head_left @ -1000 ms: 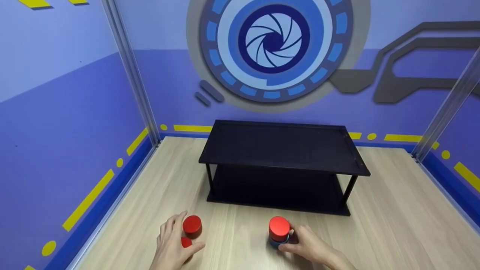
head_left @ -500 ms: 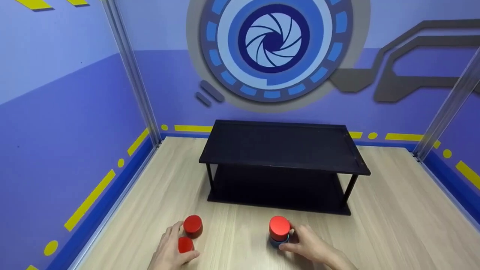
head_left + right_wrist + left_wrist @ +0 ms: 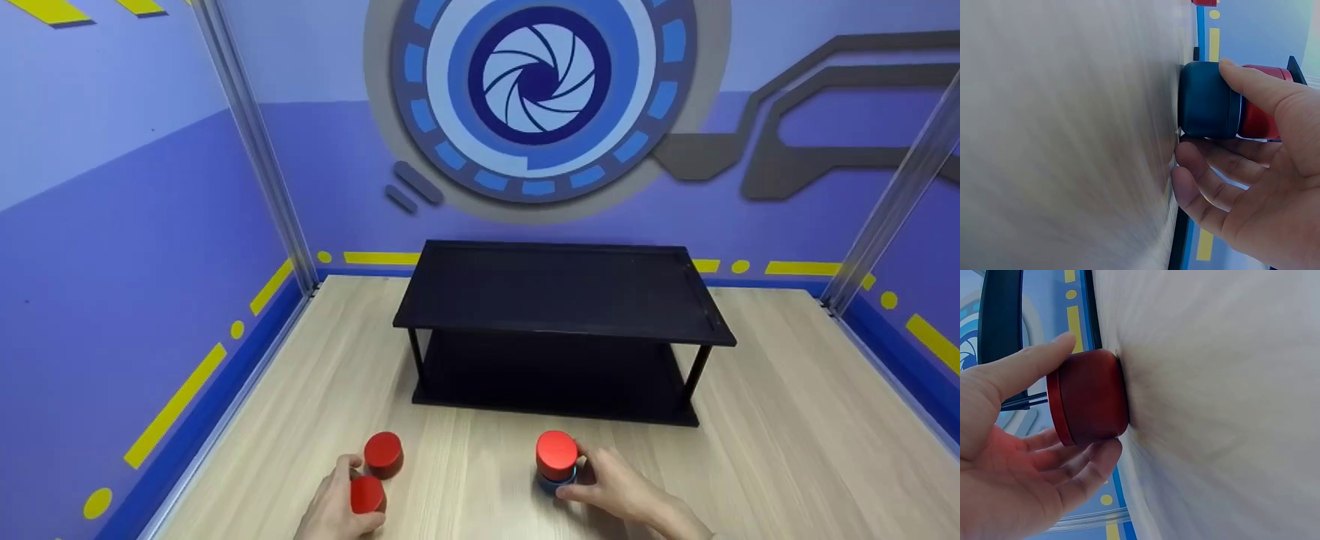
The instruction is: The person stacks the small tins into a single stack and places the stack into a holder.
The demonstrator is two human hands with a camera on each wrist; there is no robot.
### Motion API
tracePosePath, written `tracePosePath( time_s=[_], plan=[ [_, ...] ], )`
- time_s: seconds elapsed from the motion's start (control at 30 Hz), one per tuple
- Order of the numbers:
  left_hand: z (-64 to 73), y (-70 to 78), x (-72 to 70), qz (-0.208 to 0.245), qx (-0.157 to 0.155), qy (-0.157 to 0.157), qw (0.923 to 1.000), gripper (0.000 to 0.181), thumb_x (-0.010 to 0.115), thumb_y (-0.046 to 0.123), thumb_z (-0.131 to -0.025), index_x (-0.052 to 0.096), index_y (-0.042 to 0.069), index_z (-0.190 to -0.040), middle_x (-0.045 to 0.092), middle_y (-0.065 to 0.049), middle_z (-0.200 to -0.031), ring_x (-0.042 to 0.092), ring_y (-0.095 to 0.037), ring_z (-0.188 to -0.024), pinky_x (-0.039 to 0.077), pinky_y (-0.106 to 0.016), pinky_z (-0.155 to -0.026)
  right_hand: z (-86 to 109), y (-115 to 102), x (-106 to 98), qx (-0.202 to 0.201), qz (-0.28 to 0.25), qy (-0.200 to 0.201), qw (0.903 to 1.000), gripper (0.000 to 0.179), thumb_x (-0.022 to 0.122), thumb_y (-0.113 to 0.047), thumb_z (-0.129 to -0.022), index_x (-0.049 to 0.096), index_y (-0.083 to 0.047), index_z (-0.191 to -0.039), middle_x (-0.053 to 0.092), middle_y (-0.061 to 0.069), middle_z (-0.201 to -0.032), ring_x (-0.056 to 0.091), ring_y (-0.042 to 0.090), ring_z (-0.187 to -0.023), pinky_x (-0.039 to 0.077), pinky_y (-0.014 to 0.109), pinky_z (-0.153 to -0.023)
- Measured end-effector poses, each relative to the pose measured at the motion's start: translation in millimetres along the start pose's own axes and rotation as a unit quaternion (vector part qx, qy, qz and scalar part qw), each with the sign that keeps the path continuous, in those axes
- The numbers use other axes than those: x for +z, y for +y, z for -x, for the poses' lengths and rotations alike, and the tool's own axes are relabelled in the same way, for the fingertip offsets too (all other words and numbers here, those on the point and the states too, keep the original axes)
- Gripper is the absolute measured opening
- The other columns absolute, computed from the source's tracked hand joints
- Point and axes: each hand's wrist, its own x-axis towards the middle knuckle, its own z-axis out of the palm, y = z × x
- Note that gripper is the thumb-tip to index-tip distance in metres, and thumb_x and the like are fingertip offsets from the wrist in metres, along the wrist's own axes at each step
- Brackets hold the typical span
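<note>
My left hand [image 3: 330, 506] grips a small round red tin [image 3: 368, 495] on the table, thumb on one side and fingers on the other, as the left wrist view shows with the red tin [image 3: 1092, 396]. A second red tin [image 3: 384, 454] stands just behind it, close to my fingertips. To the right, a red tin [image 3: 556, 454] sits on top of a dark blue tin [image 3: 552, 484]. My right hand [image 3: 619, 487] holds this stack low down, its thumb against the blue tin [image 3: 1207, 100] in the right wrist view. The far sides of the tins are hidden.
A black two-level rack [image 3: 562, 292] stands behind the tins on the wooden table [image 3: 795, 420]. Blue printed walls [image 3: 150, 300] with metal corner posts close in the back and sides.
My left hand has drawn back slightly toward me and closed round the nearer red tin, which now shows more fully. The right hand and its stack have hardly moved.
</note>
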Motion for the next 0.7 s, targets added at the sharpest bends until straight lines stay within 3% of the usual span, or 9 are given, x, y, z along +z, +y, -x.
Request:
tracePosePath(
  time_s=[0.23,0.5,0.7],
  plan=[
    [0.6,-3.4,-2.0,-0.004,0.02,-0.019,0.9996,0.067,0.082,-0.001,-0.059,0.046,0.005,-0.115,0.059,-0.012,-0.108,0.057,-0.027,-0.098,0.052,-0.051,-0.086,-0.1,-1,0,0.003,-0.006,-0.001,1.0,0.049,0.077,-0.038,-0.079,0.059,-0.009,-0.115,0.07,0.001,-0.101,0.059,0.002,-0.08,0.049,0.023,-0.07],
    [0.8,-0.2,-3.1,0.002,0.015,-0.031,0.9994,0.065,0.079,-0.004,-0.059,0.046,0.007,-0.115,0.059,-0.013,-0.109,0.056,-0.028,-0.097,0.052,-0.052,-0.085,-0.8,-1,0,-0.006,-0.003,0.003,1.0,0.048,0.076,-0.04,-0.079,0.06,-0.011,-0.114,0.071,0.002,-0.105,0.064,0.006,-0.092,0.053,0.027,-0.078],
    [6.0,7.3,-4.0,0.002,0.054,-0.02,0.9984,0.064,0.079,-0.003,-0.061,0.047,0.007,-0.115,0.059,-0.013,-0.108,0.057,-0.027,-0.096,0.053,-0.051,-0.082,-0.8,1,1,-0.01,-0.008,0.001,0.9999,0.049,0.076,-0.039,-0.079,0.06,-0.01,-0.115,0.072,0.003,-0.106,0.064,0.006,-0.093,0.053,0.026,-0.079]
  ],
)
